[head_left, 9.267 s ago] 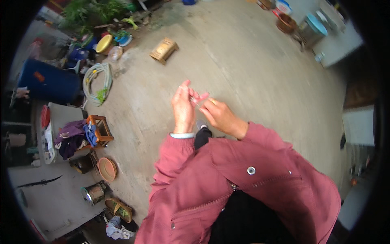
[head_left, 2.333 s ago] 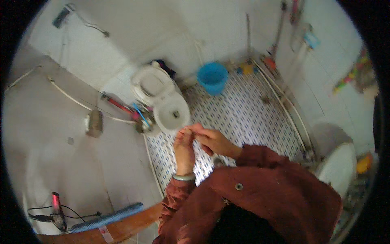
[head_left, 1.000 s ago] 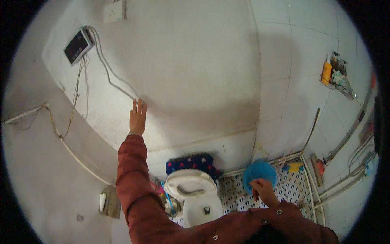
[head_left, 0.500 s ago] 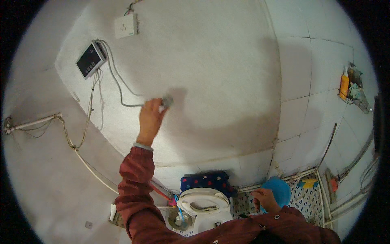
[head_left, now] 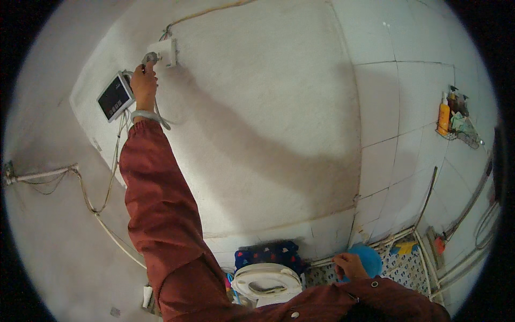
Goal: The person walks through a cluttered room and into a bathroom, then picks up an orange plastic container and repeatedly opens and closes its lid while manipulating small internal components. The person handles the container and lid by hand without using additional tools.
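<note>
My left hand [head_left: 144, 83], stretched far up the wall, is closed on a grey power plug [head_left: 152, 58]. The plug is right at the left side of a white wall socket [head_left: 169, 52]; whether its prongs are in cannot be made out. Its grey cord [head_left: 164, 122] hangs in a loop beside my wrist. Just left of the hand is a tilted dark control panel [head_left: 115, 97] with a pale frame. My right hand [head_left: 350, 265] hangs low with its fingers curled, in front of a blue basin [head_left: 369, 261], and no object shows in it.
Below the wall stands a toilet [head_left: 266, 280] with its lid raised, a dark blue patterned cloth [head_left: 271, 255] behind it. A wire rack [head_left: 460, 134] with bottles hangs on the right tiled wall. A pipe with wires [head_left: 48, 173] runs along the left wall.
My left hand has moved up and to the left with the plug, from the middle of the wall to the socket. The right hand has stayed low beside the basin.
</note>
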The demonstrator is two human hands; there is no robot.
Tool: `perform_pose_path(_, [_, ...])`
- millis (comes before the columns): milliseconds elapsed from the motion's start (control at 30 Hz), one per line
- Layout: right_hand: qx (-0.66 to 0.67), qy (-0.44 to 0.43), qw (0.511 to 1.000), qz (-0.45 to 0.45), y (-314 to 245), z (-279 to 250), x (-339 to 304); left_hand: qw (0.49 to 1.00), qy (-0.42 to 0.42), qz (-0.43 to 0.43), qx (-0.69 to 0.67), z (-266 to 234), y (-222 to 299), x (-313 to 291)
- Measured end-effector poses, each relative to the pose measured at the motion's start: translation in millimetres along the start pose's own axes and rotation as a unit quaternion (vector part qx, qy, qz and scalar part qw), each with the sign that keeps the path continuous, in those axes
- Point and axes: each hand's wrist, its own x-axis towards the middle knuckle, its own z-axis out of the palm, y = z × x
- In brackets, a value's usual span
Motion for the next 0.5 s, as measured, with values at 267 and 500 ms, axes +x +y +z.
perform_pose_path(267, [0.028, 0.010, 0.999, 0.013, 8, -1, 13, 0.998, -0.056, -0.008, -0.003, 5, -19, 20])
perform_pose_path(500, [0.030, 0.011, 0.999, 0.019, 6, 0, 26, 0.997, -0.071, 0.000, -0.029, 1, -39, 31])
